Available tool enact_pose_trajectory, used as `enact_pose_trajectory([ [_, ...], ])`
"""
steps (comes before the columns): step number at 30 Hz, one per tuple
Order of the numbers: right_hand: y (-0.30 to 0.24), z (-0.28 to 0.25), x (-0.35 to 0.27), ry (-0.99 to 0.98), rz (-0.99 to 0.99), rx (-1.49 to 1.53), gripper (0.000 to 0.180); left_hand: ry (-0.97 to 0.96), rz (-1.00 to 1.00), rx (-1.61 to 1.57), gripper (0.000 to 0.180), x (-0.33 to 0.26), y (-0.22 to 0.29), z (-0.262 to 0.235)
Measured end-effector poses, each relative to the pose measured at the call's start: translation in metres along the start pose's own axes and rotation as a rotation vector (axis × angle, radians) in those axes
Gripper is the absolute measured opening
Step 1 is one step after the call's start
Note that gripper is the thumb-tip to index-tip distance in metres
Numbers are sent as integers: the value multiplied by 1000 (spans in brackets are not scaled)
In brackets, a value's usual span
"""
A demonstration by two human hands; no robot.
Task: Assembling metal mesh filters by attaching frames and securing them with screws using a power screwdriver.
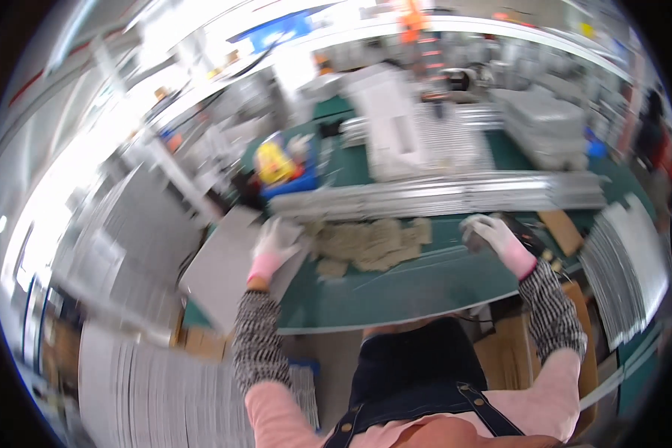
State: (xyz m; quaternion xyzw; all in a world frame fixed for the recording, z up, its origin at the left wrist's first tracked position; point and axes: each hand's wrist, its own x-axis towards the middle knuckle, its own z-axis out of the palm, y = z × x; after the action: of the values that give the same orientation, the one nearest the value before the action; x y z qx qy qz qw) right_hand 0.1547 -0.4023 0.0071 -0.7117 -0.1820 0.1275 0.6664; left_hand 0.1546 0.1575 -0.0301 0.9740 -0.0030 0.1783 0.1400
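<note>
Under the spread left hand (278,240) lies a panel (220,272); curled right hand (491,233) seems empty.

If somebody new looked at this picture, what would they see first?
Probably the two white gloves with pink cuffs: the left hand over a pale sheet, the right hand at the other side of the green table. Between them lies a patch of tan pieces, with long silver bars just behind. Farther back on the left, a bright yellow thing, too blurry to name, pops out too.
</note>
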Motion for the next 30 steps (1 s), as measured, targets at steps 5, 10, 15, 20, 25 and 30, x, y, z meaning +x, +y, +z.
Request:
enact_pose_trajectory([
  [5,16,-110,64,318,-97,-139,31,-164,74,-74,71,16,-20,-6],
  [10,13,-164,131,849,-75,-777,43,8,113,-255,53,26,-3,-17],
  [15,25,-136,196,949,233,-952,74,248,265,-38,47,21,-28,-10],
  [20,1,-145,214,1211,-187,-916,42,124,270,31,54,30,-39,-1],
  [25,-39,-163,174,562,-512,1,21,431,239,-599,49,73,-110,2],
  [30,-34,-159,91,548,-646,379,24,378,210,-119,36,47,-34,-5],
])
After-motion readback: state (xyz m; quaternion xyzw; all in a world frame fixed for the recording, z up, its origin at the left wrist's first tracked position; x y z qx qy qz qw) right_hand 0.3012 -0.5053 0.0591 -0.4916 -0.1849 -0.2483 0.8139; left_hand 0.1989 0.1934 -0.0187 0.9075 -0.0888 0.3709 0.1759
